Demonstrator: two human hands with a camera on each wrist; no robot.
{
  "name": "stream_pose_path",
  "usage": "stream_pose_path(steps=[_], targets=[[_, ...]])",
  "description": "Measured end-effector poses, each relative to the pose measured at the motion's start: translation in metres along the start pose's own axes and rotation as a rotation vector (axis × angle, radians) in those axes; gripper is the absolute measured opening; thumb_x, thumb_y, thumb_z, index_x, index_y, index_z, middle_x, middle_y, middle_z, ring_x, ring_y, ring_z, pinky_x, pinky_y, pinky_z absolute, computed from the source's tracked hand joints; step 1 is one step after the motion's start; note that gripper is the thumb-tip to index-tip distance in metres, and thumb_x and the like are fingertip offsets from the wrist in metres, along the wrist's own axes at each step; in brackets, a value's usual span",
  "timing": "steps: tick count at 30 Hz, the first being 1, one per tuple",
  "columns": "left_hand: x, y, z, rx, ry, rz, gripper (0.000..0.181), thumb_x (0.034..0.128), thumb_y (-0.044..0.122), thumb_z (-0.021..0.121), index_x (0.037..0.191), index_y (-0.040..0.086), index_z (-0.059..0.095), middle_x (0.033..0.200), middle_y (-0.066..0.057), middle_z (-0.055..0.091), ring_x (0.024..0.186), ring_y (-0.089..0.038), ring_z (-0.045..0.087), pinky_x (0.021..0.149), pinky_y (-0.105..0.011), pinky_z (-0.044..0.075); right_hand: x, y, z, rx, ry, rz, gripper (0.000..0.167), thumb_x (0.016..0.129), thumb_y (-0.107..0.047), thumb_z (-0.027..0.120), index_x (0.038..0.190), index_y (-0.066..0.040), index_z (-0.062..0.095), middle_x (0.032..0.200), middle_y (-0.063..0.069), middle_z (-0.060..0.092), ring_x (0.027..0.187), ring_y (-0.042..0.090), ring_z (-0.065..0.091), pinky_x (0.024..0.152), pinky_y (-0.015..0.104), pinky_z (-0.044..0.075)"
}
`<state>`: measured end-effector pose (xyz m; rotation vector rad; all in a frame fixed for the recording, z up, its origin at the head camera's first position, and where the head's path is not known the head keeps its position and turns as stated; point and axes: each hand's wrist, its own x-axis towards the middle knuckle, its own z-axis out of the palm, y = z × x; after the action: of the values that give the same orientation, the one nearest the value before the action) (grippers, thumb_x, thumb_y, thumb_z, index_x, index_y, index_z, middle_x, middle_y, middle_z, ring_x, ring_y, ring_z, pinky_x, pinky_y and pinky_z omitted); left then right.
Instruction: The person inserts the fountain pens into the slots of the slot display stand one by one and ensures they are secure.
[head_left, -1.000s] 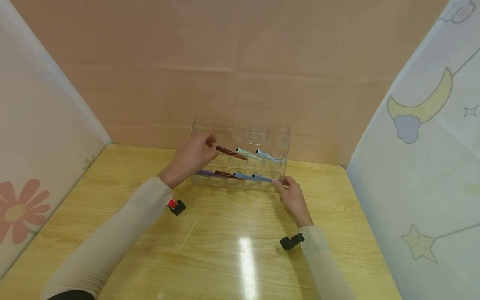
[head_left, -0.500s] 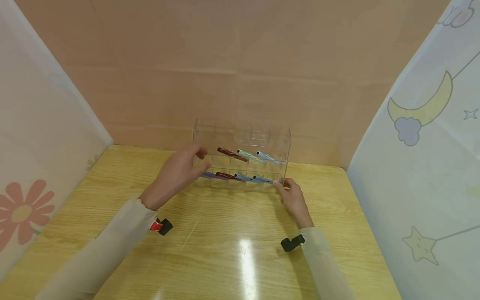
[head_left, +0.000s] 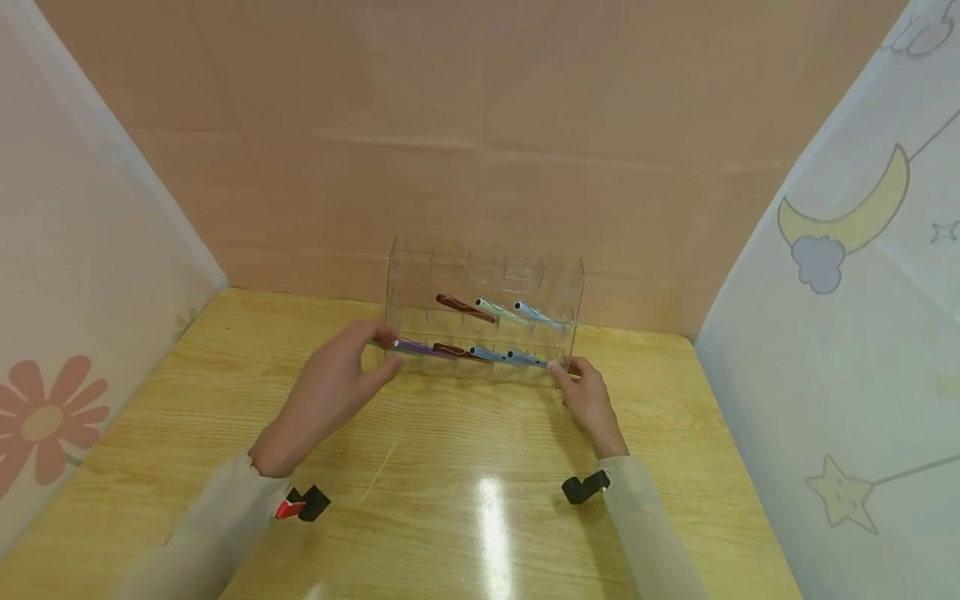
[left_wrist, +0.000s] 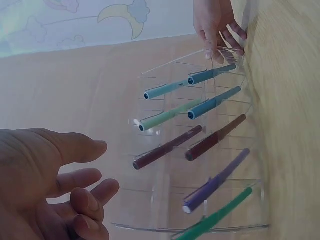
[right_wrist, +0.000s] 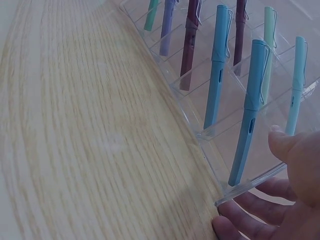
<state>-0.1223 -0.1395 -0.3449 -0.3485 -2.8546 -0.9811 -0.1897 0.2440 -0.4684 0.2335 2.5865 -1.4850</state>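
A clear pen rack [head_left: 482,271] stands on the table against the back sheet. My right hand [head_left: 588,400] holds its lower right end, thumb on one side of the wall and fingers on the other in the right wrist view. My left hand [head_left: 330,392] is at the lower left end, thumb and fingers apart with nothing between them in the left wrist view. Closest to it are the green pen [left_wrist: 215,217] and purple pen [left_wrist: 217,181] in the bottom row. Farther along that row lie a dark red pen [left_wrist: 215,138] and two blue pens [left_wrist: 215,103].
The middle row bears a dark red pen [head_left: 465,307], a mint pen [head_left: 498,310] and a light blue pen [head_left: 536,313]. Wood-grain table [head_left: 420,500] lies in front. Patterned sheets [head_left: 832,333] flank both sides, and a tan sheet [head_left: 480,108] hangs behind.
My left hand has drawn back from the middle row and moved down and left to the bottom row's left end. The right hand keeps its place on the rack.
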Motion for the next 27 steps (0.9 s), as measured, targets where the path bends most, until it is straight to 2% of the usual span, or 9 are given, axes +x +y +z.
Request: stream_pose_path(steps=[2,4,6,8,13,22,27], targets=[[-0.007,-0.005,0.004,-0.018,0.003,-0.026,0.037,0.1035,0.033,0.071,0.132,0.011,0.065,0.128,-0.006,0.071,0.085,-0.022,0.067,0.076,-0.042,0.057,0.000,-0.001,0.000,-0.001,0.003,-0.005,0.064,0.109,-0.054,0.054,0.151,-0.006,0.049,0.154,0.019,0.055,0.134,0.037,0.061,0.099,0.045,0.059],[-0.013,-0.009,0.008,-0.037,0.001,-0.049,0.037,0.1033,0.033,0.071,0.132,0.012,0.065,0.127,-0.007,0.072,0.070,-0.019,0.056,0.064,-0.036,0.050,-0.001,-0.001,0.000,-0.005,0.007,-0.009,0.066,0.109,-0.056,0.054,0.152,-0.006,0.050,0.153,0.019,0.056,0.133,0.037,0.062,0.097,0.044,0.060],[-0.019,-0.014,0.014,-0.057,-0.005,-0.070,0.037,0.1026,0.032,0.073,0.132,0.011,0.066,0.127,-0.008,0.072,0.064,-0.017,0.046,0.058,-0.031,0.041,-0.002,-0.002,0.000,-0.007,0.006,-0.010,0.066,0.108,-0.056,0.054,0.152,-0.006,0.050,0.153,0.020,0.056,0.132,0.037,0.062,0.096,0.042,0.060],[-0.025,-0.018,0.020,-0.081,-0.013,-0.096,0.039,0.1020,0.032,0.073,0.134,0.011,0.066,0.126,-0.008,0.072,0.064,-0.017,0.042,0.056,-0.029,0.038,-0.003,-0.002,0.000,-0.004,0.004,-0.008,0.064,0.109,-0.055,0.054,0.150,-0.005,0.051,0.153,0.020,0.056,0.133,0.037,0.061,0.094,0.041,0.060],[-0.035,-0.026,0.031,-0.122,-0.029,-0.143,0.040,0.1019,0.030,0.073,0.136,0.010,0.065,0.126,-0.009,0.073,0.064,-0.016,0.044,0.056,-0.028,0.039,-0.003,-0.004,0.001,0.006,0.003,-0.005,0.060,0.109,-0.054,0.054,0.146,-0.006,0.052,0.154,0.017,0.055,0.136,0.036,0.060,0.096,0.042,0.059],[-0.038,-0.031,0.041,-0.142,-0.030,-0.160,0.039,0.1018,0.030,0.073,0.134,0.010,0.066,0.125,-0.008,0.072,0.065,-0.016,0.046,0.057,-0.029,0.040,-0.008,0.003,-0.003,-0.004,0.014,-0.027,0.071,0.109,-0.056,0.052,0.155,-0.003,0.046,0.156,0.021,0.053,0.137,0.039,0.059,0.099,0.043,0.059],[-0.040,-0.034,0.042,-0.131,-0.026,-0.154,0.037,0.1020,0.030,0.073,0.133,0.010,0.066,0.124,-0.008,0.073,0.064,-0.016,0.046,0.056,-0.028,0.041,-0.018,0.011,-0.009,-0.045,0.020,-0.040,0.075,0.108,-0.060,0.051,0.160,-0.006,0.041,0.161,0.018,0.049,0.141,0.039,0.057,0.106,0.051,0.057]])
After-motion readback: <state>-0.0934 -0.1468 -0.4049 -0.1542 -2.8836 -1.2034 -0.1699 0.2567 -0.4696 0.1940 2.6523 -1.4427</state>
